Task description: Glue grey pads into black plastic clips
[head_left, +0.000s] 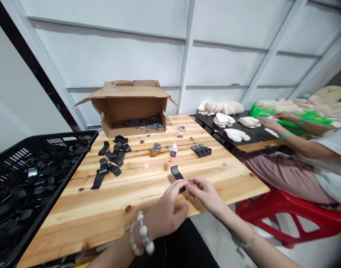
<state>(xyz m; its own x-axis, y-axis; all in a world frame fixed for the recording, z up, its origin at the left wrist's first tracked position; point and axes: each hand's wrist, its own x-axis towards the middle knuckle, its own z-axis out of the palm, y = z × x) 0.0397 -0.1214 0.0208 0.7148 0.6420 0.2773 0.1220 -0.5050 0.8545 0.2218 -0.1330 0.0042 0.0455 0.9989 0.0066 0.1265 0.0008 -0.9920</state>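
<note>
My left hand point(170, 208) curls its fingers over the lower end of a black curved plastic piece point(176, 172), at the front of the wooden table. Its thumb stands apart from the fingers. My right hand point(205, 191) meets the left fingertips over the same piece. The right thumb and fingers are pinched together, and whatever they hold is hidden. Beyond the hands stands a small white glue bottle point(173, 149) with a narrow nozzle. Small grey pads point(157, 146) lie just left of the bottle. Several matching black pieces sit in a row point(201, 150) to the right.
Loose black pieces point(114, 154) lie at left on the wooden table point(148, 193). Behind them, an open cardboard box point(106, 128) holds grey pads. A black crate point(44, 138) full of black parts borders the left. At right, a co-worker's hands point(273, 123) handle white fabric stacks point(237, 134) above a red stool point(287, 208).
</note>
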